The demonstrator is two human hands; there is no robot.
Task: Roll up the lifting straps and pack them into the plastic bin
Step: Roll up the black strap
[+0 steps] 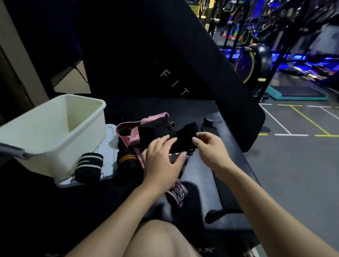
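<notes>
A black lifting strap lies across a heap of pink and black straps on the dark bench. My left hand holds the strap's near part, fingers on top and thumb under its edge. My right hand pinches the strap's right end between thumb and fingers. The white plastic bin stands to the left, tilted, with nothing visible inside. A rolled black strap with white stripes rests against the bin's front. Beside it sits a rolled black strap with orange stripes.
The bin's grey lid lies under the bin. A pink patterned roll sits below my left wrist. Small black pieces lie further along the bench. A black pad leans behind. Gym floor and machines are to the right.
</notes>
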